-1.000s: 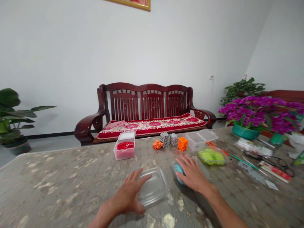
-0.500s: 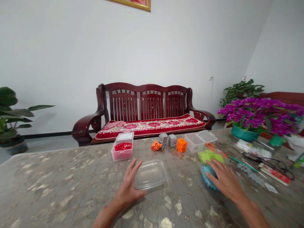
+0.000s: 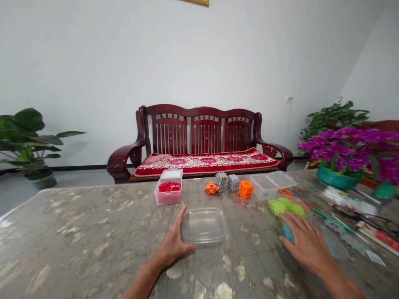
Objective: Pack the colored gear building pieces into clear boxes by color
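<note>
A clear plastic container (image 3: 204, 226) lies on the table in front of me. My left hand (image 3: 175, 241) is at its left side, thumb and fingers spread apart along the rim and seemingly touching it. On the right, my right hand (image 3: 307, 243) is stretched out, palm down, over blue toothed plastic pieces (image 3: 288, 233), covering most of them. Whether it touches them I cannot tell. Just beyond its fingertips, lime-green pieces (image 3: 285, 206) sit in a clear tray.
A box of red pieces (image 3: 170, 187) stands open behind the container. Orange (image 3: 246, 189) and grey (image 3: 221, 182) toothed blocks are near the far edge, beside an open clear box (image 3: 263, 187). Purple flowers (image 3: 346, 151), a teal stick (image 3: 332, 218) and grey pieces (image 3: 341, 232) occupy the right.
My left hand has closed in on the container's left side, its fingers now along the rim. My right hand still hovers around the blue pieces, covering more of them. The view has shifted left.
</note>
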Action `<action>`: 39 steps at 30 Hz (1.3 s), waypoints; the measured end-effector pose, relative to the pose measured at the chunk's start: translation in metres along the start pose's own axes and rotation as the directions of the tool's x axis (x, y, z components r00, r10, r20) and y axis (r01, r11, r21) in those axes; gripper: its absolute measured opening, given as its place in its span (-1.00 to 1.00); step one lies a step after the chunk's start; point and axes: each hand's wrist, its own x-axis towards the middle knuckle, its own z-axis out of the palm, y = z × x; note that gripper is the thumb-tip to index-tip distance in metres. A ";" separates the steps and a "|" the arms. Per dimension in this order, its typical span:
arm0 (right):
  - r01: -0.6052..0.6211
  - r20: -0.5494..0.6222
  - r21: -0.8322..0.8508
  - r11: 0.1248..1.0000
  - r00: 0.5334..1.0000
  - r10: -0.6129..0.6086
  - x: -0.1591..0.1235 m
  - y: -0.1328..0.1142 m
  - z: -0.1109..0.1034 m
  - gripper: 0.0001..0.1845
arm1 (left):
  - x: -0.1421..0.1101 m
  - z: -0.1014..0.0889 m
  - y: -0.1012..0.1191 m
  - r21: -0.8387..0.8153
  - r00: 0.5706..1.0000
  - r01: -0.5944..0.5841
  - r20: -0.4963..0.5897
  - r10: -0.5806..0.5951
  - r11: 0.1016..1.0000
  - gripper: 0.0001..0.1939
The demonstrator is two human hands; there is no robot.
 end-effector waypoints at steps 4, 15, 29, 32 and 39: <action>0.144 0.091 0.310 0.940 0.979 -0.180 0.016 -0.076 -0.010 -0.33 | 0.000 0.002 0.004 -0.020 0.999 0.047 0.011 -0.047 0.999 0.19; 0.405 -0.109 0.648 0.645 0.888 -0.447 0.042 -0.179 0.016 -0.57 | 0.006 0.005 -0.014 -0.292 0.994 -0.015 -0.108 -0.018 0.956 -0.02; 0.601 -0.372 0.327 0.730 0.791 -0.485 0.044 -0.225 0.017 -0.76 | -0.001 0.042 -0.020 0.142 0.932 0.008 -0.361 0.045 0.990 0.00; 0.571 -0.362 0.317 0.757 0.811 -0.461 0.043 -0.232 0.017 -0.79 | -0.006 0.049 -0.014 0.222 0.943 0.001 -0.325 0.073 0.975 0.16; 0.584 -0.354 0.252 0.772 0.798 -0.488 0.046 -0.255 0.011 -0.77 | 0.000 0.058 -0.005 0.201 0.946 0.024 -0.321 0.043 0.979 0.13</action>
